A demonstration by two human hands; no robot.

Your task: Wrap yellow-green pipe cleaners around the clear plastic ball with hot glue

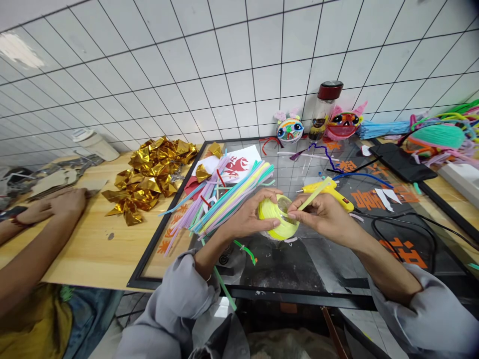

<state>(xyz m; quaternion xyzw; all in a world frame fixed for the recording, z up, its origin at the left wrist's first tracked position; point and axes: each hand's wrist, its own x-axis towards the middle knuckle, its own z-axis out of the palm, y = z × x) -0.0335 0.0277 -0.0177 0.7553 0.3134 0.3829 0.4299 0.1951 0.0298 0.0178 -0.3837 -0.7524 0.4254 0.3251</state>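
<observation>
Strip (316,192), pinched in the right hand (325,214), slanted up and rightward from the yellow ball (286,231); the left hand (247,217) gripped the ball's left side.

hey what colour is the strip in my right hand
The strip is pale yellow, best seen in the head view, the only one.

Pale wooden table (86,244), folded gold-foil pieces (149,182) at the wearer's ten o'clock, black-framed glossy rectangular panel (284,276) at twelve
</observation>
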